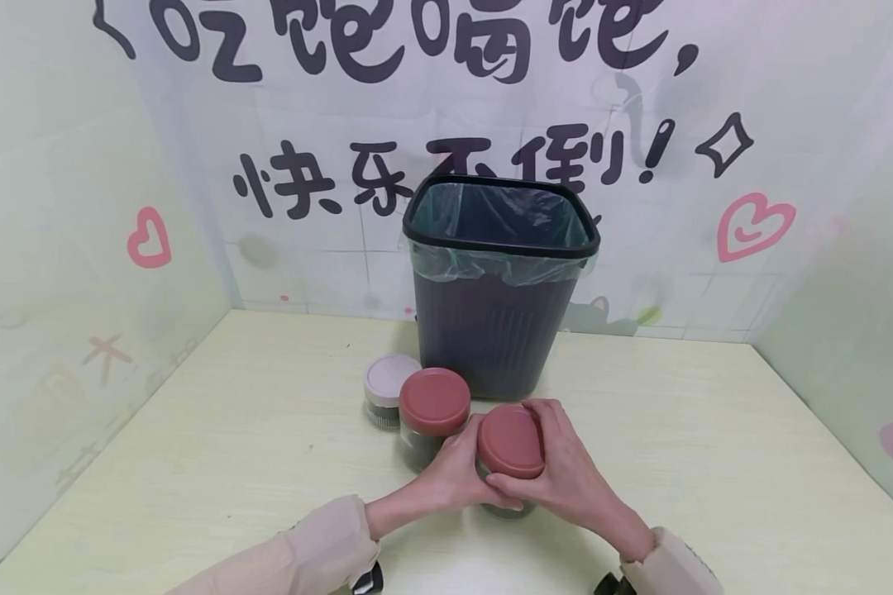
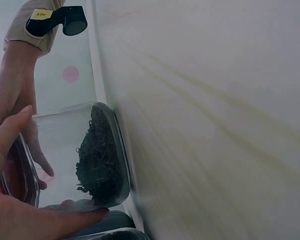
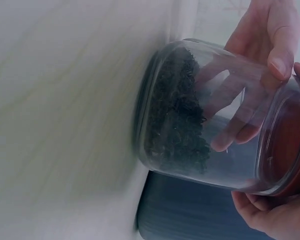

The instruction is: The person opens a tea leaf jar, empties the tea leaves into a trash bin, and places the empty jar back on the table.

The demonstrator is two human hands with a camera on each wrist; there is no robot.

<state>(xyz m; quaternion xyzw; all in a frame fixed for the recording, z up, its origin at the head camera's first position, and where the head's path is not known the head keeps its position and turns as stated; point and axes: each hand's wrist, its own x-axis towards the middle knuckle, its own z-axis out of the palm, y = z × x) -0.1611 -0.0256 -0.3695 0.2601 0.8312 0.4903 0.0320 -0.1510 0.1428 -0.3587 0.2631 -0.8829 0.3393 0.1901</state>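
Both hands hold a clear jar with a red lid (image 1: 512, 440) at the front of the trash bin. My left hand (image 1: 457, 475) grips the jar's side, its fingers spread behind the clear wall in the right wrist view. Around the lid and upper rim, my right hand (image 1: 569, 471) has its thumb at the front and fingers at the far side. Dark dry shreds, like tea leaves (image 3: 175, 110), fill the bottom part of the jar. The jar's base is at or just above the tabletop; I cannot tell which. The lid is on.
A second red-lidded jar (image 1: 435, 402) stands just left of the held one, near the left hand. Behind it is a smaller jar with a pale pink lid (image 1: 392, 378). The dark trash bin (image 1: 491, 330), lined with a bag, stands against the back wall.
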